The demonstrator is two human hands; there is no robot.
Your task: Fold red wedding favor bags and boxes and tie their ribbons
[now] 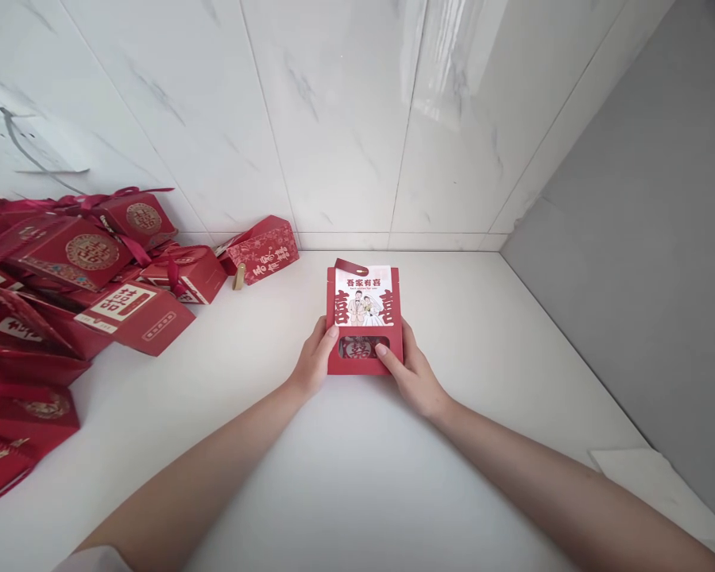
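Observation:
A red gift box printed with a wedding couple stands upright at the middle of the white table. It has a white panel with red characters, a small handle strap on top and a clear window low on its front, through which something patterned shows. My left hand grips its left side, thumb on the front edge. On the right side my right hand holds it, the thumb lying over the window. The fingers behind the box are hidden.
Several red gift boxes with ribbons are piled at the left. A red patterned box leans near the tiled wall. White tissue lies at the right, by a grey panel. A grey cable hangs at the far left.

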